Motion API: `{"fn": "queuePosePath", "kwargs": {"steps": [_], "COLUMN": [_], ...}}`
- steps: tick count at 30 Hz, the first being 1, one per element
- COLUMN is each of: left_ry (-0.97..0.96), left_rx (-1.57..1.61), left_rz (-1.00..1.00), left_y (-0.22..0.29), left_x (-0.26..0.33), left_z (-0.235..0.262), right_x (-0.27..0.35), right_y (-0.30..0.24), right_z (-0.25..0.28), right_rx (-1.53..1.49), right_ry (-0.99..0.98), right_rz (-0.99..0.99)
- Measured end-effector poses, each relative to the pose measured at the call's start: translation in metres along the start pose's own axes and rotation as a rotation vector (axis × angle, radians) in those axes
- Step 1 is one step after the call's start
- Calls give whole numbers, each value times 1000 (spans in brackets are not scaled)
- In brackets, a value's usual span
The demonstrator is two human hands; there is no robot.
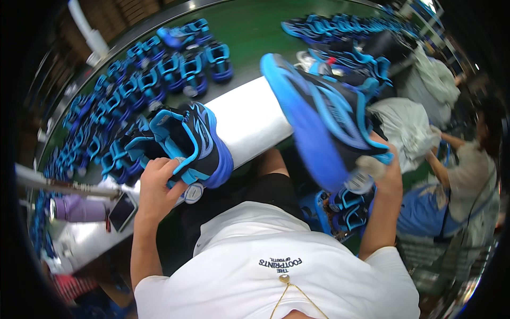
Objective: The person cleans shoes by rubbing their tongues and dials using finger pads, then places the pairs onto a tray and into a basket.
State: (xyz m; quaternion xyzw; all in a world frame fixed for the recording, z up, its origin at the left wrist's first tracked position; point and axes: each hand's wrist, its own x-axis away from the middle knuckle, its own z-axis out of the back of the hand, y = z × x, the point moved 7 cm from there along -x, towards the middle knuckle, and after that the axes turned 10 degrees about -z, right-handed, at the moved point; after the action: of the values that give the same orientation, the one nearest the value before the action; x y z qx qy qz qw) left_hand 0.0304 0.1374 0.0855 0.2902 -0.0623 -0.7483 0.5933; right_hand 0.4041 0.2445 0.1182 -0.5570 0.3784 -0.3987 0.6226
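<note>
In my right hand (389,169) is a black-and-blue sneaker (325,114), gripped at its heel end. It is tilted, with its blue-to-purple sole side toward the left, and looks slightly blurred. A round pale tag (358,182) hangs by its heel. My left hand (159,186) is closed on the heel edge of another sneaker (208,146) of the same colours, at the left end of the white table surface (249,119). The fingers go partly inside its collar. A small round tag (194,193) dangles beside my left thumb.
Rows of similar sneakers (149,82) stand on a green surface (244,32) to the far left, with more at far right. White sacks (406,127) and a seated person (467,175) are on the right. A purple bottle (79,208) and phone (122,211) lie at left.
</note>
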Motion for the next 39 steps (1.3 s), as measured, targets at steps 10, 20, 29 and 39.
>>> {"fn": "queuePosePath", "kwargs": {"steps": [10, 20, 29, 39], "left_ry": [-114, 335, 25, -12], "left_rx": [-85, -39, -140, -187], "left_rz": [333, 346, 138, 220], "left_y": [-85, -22, -15, -9], "left_x": [117, 77, 14, 16], "left_z": [-17, 32, -102, -100], "right_x": [-79, -63, -89, -70], "right_y": [119, 68, 53, 55], "right_z": [-264, -199, -241, -201], "right_rx": [1074, 680, 720, 917], "right_ry": [-511, -669, -434, -305], "right_rz": [114, 50, 266, 386]}}
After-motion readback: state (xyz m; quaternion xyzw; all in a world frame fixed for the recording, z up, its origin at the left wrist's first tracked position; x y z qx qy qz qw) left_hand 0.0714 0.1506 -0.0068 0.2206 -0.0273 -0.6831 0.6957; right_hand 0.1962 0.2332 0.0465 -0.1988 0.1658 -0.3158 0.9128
